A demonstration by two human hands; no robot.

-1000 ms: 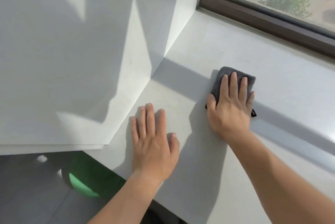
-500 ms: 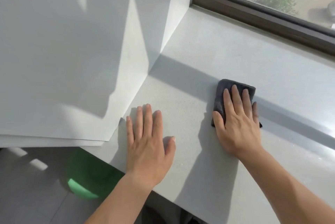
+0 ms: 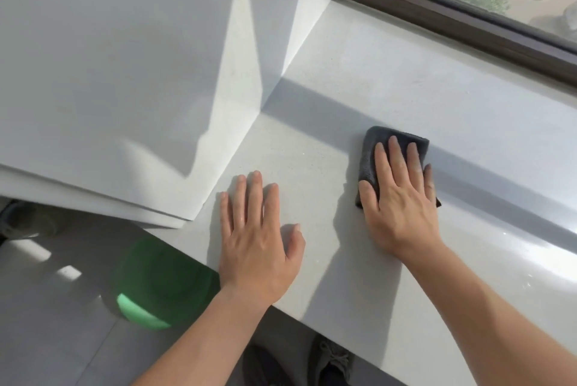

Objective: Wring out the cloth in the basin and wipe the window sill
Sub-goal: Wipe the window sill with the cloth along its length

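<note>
So the right hand (image 3: 401,198) is spread flat, palm down, pressing a folded dark grey cloth (image 3: 390,148) onto the pale speckled stone window sill (image 3: 406,79), roughly mid-depth and well short of the brown window frame (image 3: 452,20). The left hand (image 3: 259,232) is flat and open too, holding nothing, planted on the sill near its front edge, looks like it's just bracing. The green plastic basin (image 3: 156,285) sits on the floor below, half tucked under the sill. Biggest risk I can see: the cloth is only held down by pressure, not gripped, so a fast stroke could bunch it up or slide it out from under the fingers. The far corner by the frame could easily get skipped too
</note>
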